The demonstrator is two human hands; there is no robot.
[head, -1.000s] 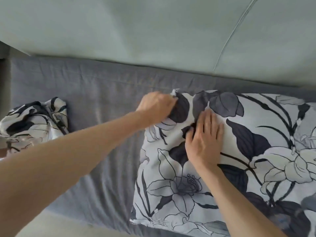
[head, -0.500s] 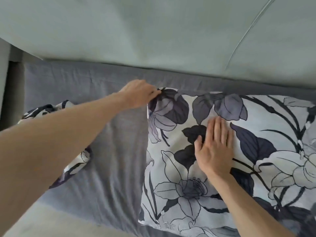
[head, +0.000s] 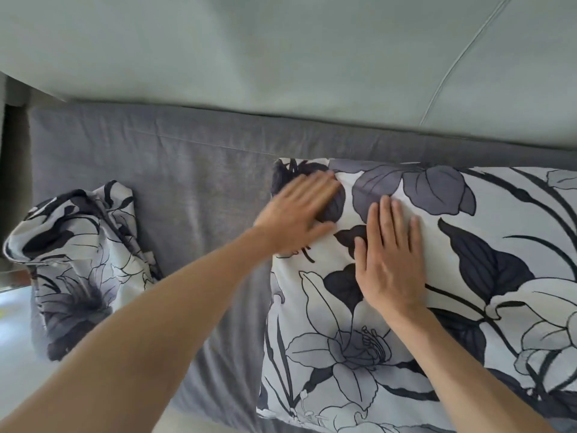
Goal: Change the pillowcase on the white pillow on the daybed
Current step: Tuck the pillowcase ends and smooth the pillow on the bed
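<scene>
The pillow (head: 437,276), already inside a floral pillowcase, lies on the grey daybed (head: 187,182) from the centre out toward 3 o'clock, with a second, crumpled floral pillowcase (head: 81,260) well apart at 9 o'clock. Both hands rest flat and spread, gripping nothing: the left hand (head: 299,214), blurred, near the pillow's 11 o'clock corner, the right hand (head: 390,260) just beside it. The pillow looks light, soft and yielding, its thin cloth prone to sliding and bunching, so corners and the open hem seem the surest holds.
</scene>
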